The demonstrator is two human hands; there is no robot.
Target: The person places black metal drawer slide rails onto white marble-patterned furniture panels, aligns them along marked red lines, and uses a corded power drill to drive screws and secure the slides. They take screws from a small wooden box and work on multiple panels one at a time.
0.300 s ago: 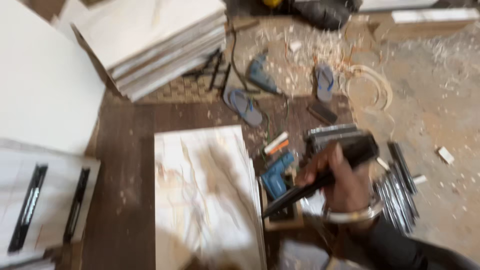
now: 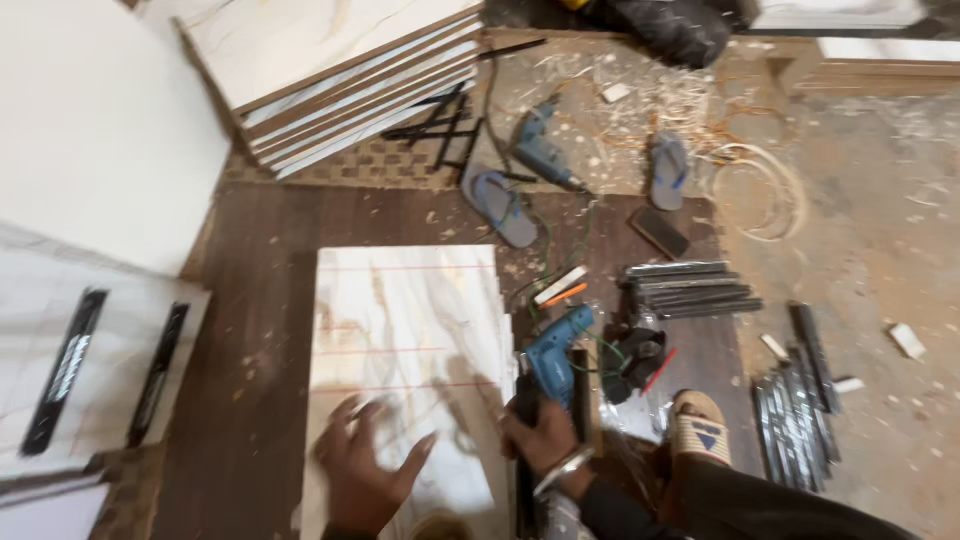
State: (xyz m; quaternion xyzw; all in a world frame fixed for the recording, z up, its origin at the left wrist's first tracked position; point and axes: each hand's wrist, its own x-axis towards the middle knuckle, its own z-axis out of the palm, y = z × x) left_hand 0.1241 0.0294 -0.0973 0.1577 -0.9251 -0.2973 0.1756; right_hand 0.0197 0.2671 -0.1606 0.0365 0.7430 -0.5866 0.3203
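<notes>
A marble-patterned panel [image 2: 405,330] with thin red lines lies flat on the dark floor. My left hand [image 2: 365,472] rests on its near end with the fingers spread, blurred by motion. My right hand [image 2: 540,435] is closed around a long black strip [image 2: 524,500] that runs along the panel's right edge. A blue power drill [image 2: 556,356] lies just beyond that hand, touching or nearly touching it.
A stack of similar panels [image 2: 350,90] leans at the back. A second blue drill [image 2: 545,155], two sandals [image 2: 500,205] [image 2: 668,170], a phone [image 2: 658,232] and bundles of black strips [image 2: 690,290] [image 2: 800,400] litter the floor. My sandalled foot [image 2: 700,430] is at the right.
My right hand came down and left from beside the strip bundle to the panel's right edge, still holding a black piece. My left hand has come into view on the panel.
</notes>
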